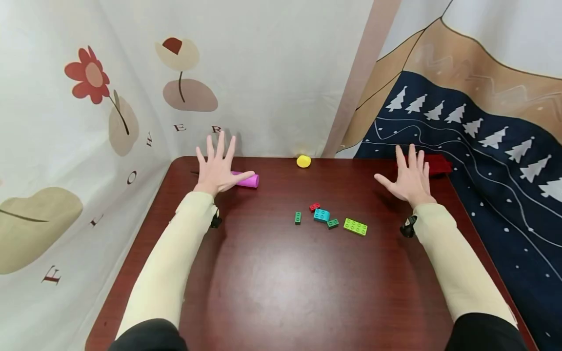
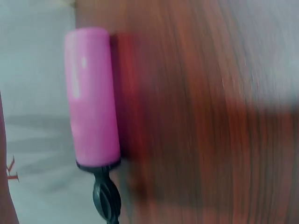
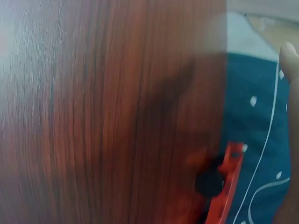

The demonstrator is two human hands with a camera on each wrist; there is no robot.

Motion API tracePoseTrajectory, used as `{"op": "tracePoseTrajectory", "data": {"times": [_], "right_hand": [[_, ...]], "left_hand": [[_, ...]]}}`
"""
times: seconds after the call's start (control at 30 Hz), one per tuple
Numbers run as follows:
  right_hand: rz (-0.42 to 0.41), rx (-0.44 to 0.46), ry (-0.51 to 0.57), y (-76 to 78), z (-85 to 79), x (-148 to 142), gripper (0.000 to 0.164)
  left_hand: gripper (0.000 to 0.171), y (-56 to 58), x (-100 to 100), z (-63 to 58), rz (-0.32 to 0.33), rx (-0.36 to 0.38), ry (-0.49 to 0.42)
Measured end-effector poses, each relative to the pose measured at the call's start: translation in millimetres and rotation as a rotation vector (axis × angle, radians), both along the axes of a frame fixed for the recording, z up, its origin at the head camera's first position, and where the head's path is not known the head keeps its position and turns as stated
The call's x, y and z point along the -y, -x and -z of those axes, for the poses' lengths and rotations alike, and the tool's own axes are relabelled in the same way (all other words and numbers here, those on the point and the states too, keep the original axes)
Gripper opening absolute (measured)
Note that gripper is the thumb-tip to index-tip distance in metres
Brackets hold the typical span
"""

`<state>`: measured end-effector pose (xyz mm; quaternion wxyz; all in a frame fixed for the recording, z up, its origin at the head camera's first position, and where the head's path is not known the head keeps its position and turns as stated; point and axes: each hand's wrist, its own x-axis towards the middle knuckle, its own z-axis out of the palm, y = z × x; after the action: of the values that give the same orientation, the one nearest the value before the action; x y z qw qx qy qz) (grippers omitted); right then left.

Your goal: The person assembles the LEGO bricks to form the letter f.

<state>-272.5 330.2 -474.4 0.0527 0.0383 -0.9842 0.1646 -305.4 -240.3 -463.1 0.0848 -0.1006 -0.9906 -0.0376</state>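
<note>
Reddish-brown tabletop [image 1: 272,287] against a pale printed curtain [image 1: 272,63] at back and left, with a navy one [image 1: 483,195] bearing pale trees at right. Near the far left corner: magenta cylinder [image 2: 93,98] with black handle [image 2: 107,196], lying on its side. Close by, left hand [image 1: 214,174], fingers spread wide, holding nothing; thumb overlapping the cylinder in head view, contact impossible to tell. At the far right corner: red object [image 1: 439,165] with black round part [image 3: 210,182], partly behind right hand [image 1: 411,180]; fingers also splayed, grip empty. Between hands, at the far edge: yellow lump [image 1: 304,161]. Nearer, mid-table: red brick [image 1: 314,206] just beside blue brick [image 1: 321,215], dark green bricks [image 1: 298,218] to either side, lime brick [image 1: 355,227] rightmost. Cream sleeves [image 1: 169,258], black devices [image 1: 409,227] at wrists. Legible on the pale curtain, running left to right: F [image 1: 51,275], L, O, W, E, R [image 1: 216,129], beneath and beside printed flowers [image 1: 90,75]. In left wrist view, one sideways letter [image 2: 12,169], hard to name.
</note>
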Motion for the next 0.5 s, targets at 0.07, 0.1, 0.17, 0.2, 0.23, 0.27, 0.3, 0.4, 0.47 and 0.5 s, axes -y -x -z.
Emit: {"op": "tracePoseTrajectory", "data": {"times": [0.07, 0.1, 0.17, 0.2, 0.23, 0.27, 0.3, 0.4, 0.47, 0.5], "right_hand": [[-0.042, 0.001, 0.047, -1.2, 0.0, 7, 0.107], [-0.065, 0.003, 0.068, -1.8, 0.0, 11, 0.104], [-0.115, 0.016, 0.113, -2.9, 0.0, 20, 0.1], [-0.141, 0.029, 0.134, -3.4, 0.1, 25, 0.098], [-0.169, 0.044, 0.154, -4.2, 0.1, 30, 0.095], [-0.196, 0.06, 0.169, -5.0, 0.2, 36, 0.093], [-0.223, 0.075, 0.18, -5.8, 0.6, 42, 0.091], [-0.297, 0.112, 0.2, -8.8, 2.8, 59, 0.085], [-0.336, 0.125, 0.21, -11.2, 5.0, 71, 0.082], [-0.353, 0.133, 0.212, -12.6, 5.7, 76, 0.08]], "left_hand": [[0.124, -3.4, -4, -0.5, 0.017, 0.009, -0.049], [0.124, -5.6, -7, -0.9, 0.03, 0.011, -0.078], [0.122, -9.9, -13, -1.0, 0.065, 0.007, -0.134], [0.12, -12.3, -16, -1.0, 0.082, 0.01, -0.163], [0.119, -14.5, -20, -0.5, 0.101, 0.015, -0.191], [0.118, -17.4, -23, 0.3, 0.119, 0.019, -0.22], [0.117, -20.3, -27, 1.4, 0.137, 0.026, -0.245], [0.114, -30.1, -39, 5.8, 0.178, 0.074, -0.317], [0.113, -37.0, -48, 9.0, 0.198, 0.12, -0.361], [0.112, -40.2, -51, 10.9, 0.209, 0.141, -0.379]]}}
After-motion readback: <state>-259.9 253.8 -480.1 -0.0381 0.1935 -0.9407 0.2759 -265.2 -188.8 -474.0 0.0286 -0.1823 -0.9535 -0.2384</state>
